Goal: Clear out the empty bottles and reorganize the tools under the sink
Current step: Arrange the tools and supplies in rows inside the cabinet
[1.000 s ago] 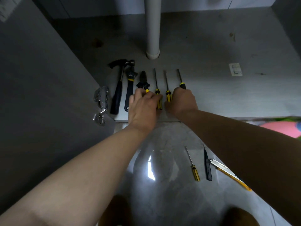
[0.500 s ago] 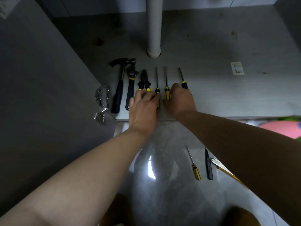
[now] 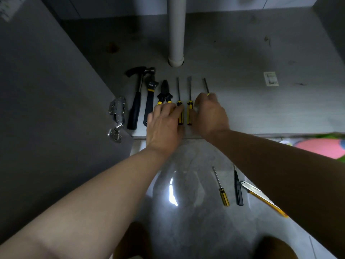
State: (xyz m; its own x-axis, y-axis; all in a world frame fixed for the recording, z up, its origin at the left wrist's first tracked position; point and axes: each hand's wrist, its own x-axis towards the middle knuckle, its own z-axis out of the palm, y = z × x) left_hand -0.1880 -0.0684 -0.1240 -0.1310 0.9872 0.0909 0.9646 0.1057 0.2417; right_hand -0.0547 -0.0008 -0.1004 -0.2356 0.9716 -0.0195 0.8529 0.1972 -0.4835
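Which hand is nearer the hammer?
Left. The left hand lies over the pliers handles, past the wrench from the hammer; the right hand is farther right, on the rightmost screwdriver.

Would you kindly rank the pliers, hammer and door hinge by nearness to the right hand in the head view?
1. Pliers, left of the right hand.
2. Hammer, further left in the row.
3. Door hinge, far left.
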